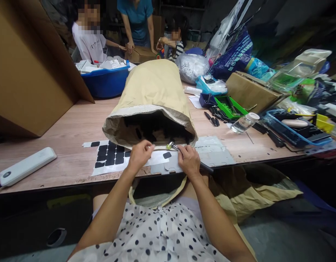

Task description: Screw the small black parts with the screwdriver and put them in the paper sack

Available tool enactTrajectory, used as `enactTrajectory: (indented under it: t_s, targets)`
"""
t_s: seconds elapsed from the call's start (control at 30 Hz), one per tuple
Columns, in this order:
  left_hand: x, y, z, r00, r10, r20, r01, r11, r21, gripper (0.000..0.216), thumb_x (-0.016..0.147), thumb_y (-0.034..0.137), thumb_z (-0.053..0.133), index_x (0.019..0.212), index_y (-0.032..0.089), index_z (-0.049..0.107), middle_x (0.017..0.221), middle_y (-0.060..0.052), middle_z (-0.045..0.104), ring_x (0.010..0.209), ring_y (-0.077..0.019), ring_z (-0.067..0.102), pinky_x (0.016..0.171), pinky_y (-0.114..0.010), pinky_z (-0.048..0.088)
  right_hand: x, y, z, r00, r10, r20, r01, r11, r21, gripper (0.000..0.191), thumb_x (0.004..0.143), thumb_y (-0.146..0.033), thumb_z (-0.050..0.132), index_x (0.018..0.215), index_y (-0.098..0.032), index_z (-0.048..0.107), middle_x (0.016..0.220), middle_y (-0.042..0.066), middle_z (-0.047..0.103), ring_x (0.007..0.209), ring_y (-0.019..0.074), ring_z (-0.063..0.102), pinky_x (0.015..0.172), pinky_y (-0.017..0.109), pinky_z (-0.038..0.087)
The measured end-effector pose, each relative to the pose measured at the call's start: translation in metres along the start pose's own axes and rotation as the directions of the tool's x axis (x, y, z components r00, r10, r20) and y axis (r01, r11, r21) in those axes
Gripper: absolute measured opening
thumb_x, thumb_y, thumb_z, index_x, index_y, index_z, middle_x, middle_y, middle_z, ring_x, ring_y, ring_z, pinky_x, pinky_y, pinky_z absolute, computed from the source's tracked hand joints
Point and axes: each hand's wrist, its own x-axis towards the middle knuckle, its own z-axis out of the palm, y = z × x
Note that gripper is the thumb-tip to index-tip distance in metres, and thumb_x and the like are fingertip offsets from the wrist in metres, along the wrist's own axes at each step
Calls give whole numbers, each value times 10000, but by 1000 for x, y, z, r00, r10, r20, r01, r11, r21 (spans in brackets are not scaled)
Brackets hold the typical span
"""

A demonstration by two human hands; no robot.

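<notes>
The right hand gripped a hammer-like tool; its metal head, with a yellow-green face, lay just in front of the sack mouth, and its black handle projected beyond the hand toward the table edge. The left hand was partly curled, thumb near fingers; whether it held anything could not be determined. It was positioned over a white backing sheet bearing black rounded-square pads. The tan sack lay on the wood-grain table, mouth toward the person, with dark contents inside.
</notes>
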Motion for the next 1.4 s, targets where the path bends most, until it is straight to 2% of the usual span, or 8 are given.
enactTrajectory:
  t_s: [0.1,0.2,0.43,0.53,0.63,0.87,1.03,1.4]
  targets:
    - [45,-9,-1,945,-180,-274,235,955,183,217,814,324,609,875,156,733,804,-136,717,838,-310,693,738,-383,512,0,0,1,1000,3,-6,-3,1000,10,269,908,-196,526,1097,-230,714,886,61,595,837,217,484,728,322,368]
    - [68,-24,0,931,-250,-266,310,926,214,177,740,272,659,839,148,738,793,-175,717,892,-379,700,769,-443,512,1,-1,1,1000,5,2,-5,1000,19,265,910,-196,521,1088,-228,714,892,64,590,841,217,484,735,324,378]
    - [39,-33,-4,962,-3,-272,64,974,216,237,819,327,603,951,175,726,812,-103,682,832,-291,666,754,-377,517,2,-3,-1,999,19,34,-19,1000,7,269,917,-201,520,1104,-231,712,899,65,591,847,218,489,748,323,391]
    - [12,-26,8,963,246,-112,-227,961,161,218,858,315,579,1016,232,703,894,-42,671,832,-217,632,764,-319,507,3,-3,1,999,31,39,-31,999,-9,286,922,-194,518,1130,-230,712,899,69,594,846,220,495,734,320,391]
    - [-4,-24,26,940,339,32,-340,932,121,160,847,265,611,980,253,699,891,-22,658,881,-211,612,797,-315,498,4,-3,1,998,51,49,-51,999,-1,299,929,-184,504,1138,-230,712,897,73,593,839,219,501,720,317,398]
    - [-4,-27,42,938,344,29,-345,931,120,148,817,299,685,957,257,712,885,-22,653,889,-224,585,831,-341,486,-5,-14,-19,991,123,-47,-108,965,240,344,987,-227,425,1205,-233,691,936,77,633,879,207,593,786,311,493]
    - [-4,-22,45,953,302,25,-303,945,121,134,809,259,677,933,266,725,862,-16,652,856,-217,574,827,-342,467,-16,-29,-36,995,103,6,-95,890,446,375,995,-212,405,1266,-248,661,1013,71,678,959,187,652,844,299,536]
    - [-2,-23,49,960,279,31,-280,955,93,144,806,263,697,942,271,743,820,-7,632,855,-213,568,813,-340,450,-23,-42,-42,998,9,61,-34,902,430,390,988,-174,412,1246,-242,696,844,37,620,785,152,632,752,244,533]
